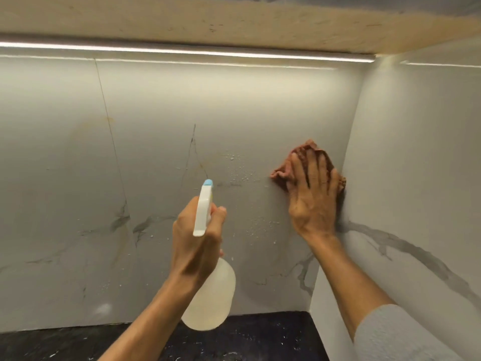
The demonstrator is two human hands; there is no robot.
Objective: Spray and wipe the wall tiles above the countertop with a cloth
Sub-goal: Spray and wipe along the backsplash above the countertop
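Starting at the right hand: fingers straight and spread, pressing the cloth flat against the wall tiles. Not curled round it, just pinning it there. Bunched up, reddish-brown, poking out past the fingertips at the top and on the left. Sits right beside the inside corner with the side wall, well above the back edge of the desk.

Over to the left hand: fingers wrapped round the neck of the spray bottle, gripping it, with the blue nozzle aimed at the tiles. Can't tell about a finger on the trigger, hidden behind the bottle's head. Hangs in the air above the desk's back edge, apart from the wall.

Now the bit that matters for the next move, probably: droplets on the tile just left of the cloth, between nozzle and cloth, plus a second patch lower down, left of the right wrist. So left and down from the cloth, away from the corner. Looks like a sideways sweep left, then down, using the right hand, by far the nearer one and touching the wall. No room to go right anyway, boxed in by the corner. Worth watching the bottle though: near the path of a long leftward wipe, so probably needs pulling back a bit.
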